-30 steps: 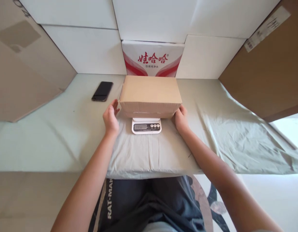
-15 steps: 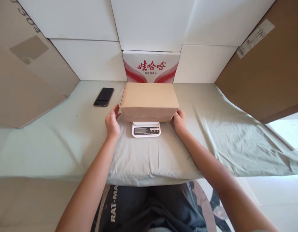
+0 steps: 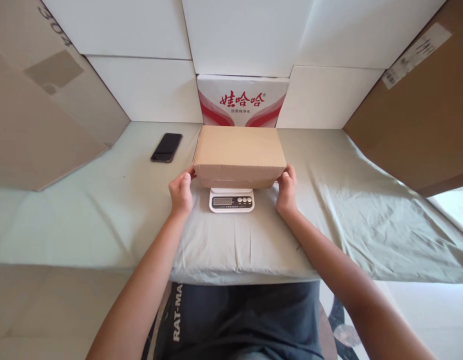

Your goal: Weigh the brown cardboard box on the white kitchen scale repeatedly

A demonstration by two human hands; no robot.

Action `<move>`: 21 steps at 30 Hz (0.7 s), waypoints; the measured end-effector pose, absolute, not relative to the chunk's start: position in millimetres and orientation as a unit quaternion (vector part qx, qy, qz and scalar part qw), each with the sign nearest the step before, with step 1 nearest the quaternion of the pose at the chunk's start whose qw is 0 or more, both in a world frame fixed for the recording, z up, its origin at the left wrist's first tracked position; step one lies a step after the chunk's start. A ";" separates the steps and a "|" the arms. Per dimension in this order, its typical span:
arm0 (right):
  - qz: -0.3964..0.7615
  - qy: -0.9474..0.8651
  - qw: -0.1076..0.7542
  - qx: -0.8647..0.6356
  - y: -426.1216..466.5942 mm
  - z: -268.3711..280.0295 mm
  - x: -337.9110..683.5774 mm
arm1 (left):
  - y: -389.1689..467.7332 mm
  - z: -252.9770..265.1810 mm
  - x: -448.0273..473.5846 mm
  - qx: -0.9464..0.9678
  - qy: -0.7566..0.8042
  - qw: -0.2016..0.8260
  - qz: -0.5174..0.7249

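Observation:
A brown cardboard box [image 3: 239, 150] rests over a white digital kitchen scale [image 3: 232, 201], covering its weighing plate. Only the scale's front panel, with a grey display and several round buttons, shows below the box. My left hand [image 3: 181, 192] grips the box at its left front corner; the thumb points up and the fingertips go out of sight at the box's side. At the right front corner my right hand [image 3: 287, 189] holds the other end, its fingers curled and partly hidden.
A black smartphone [image 3: 167, 147] lies left of the box on the pale green cloth [image 3: 141, 220]. White boxes [image 3: 246, 35] and a red-and-white printed carton [image 3: 242, 102] form a wall behind. Large cardboard boxes stand at the left [image 3: 47, 125] and right [image 3: 415, 130].
My left hand has closed in on the box's left side, with its fingers now against it. My right hand has shifted slightly at the right corner. The whole view has moved a little.

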State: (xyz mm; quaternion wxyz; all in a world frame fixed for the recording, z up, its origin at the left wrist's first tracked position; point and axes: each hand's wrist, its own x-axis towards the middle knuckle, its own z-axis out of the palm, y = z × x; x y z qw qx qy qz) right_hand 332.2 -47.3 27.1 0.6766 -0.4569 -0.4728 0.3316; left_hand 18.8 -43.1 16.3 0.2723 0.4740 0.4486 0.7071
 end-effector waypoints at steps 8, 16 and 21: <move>0.327 -0.503 0.664 -0.445 -48.3 22.8 331.6 | -44.1 16.9 18.7 0.465 0.451 0.264 0.715; 0.324 -0.510 0.661 -0.445 -48.0 21.0 331.4 | -46.9 19.2 20.4 0.458 0.456 0.261 0.717; 0.347 -0.505 0.663 -0.431 -48.3 23.3 330.8 | -46.8 20.0 19.9 0.454 0.456 0.262 0.719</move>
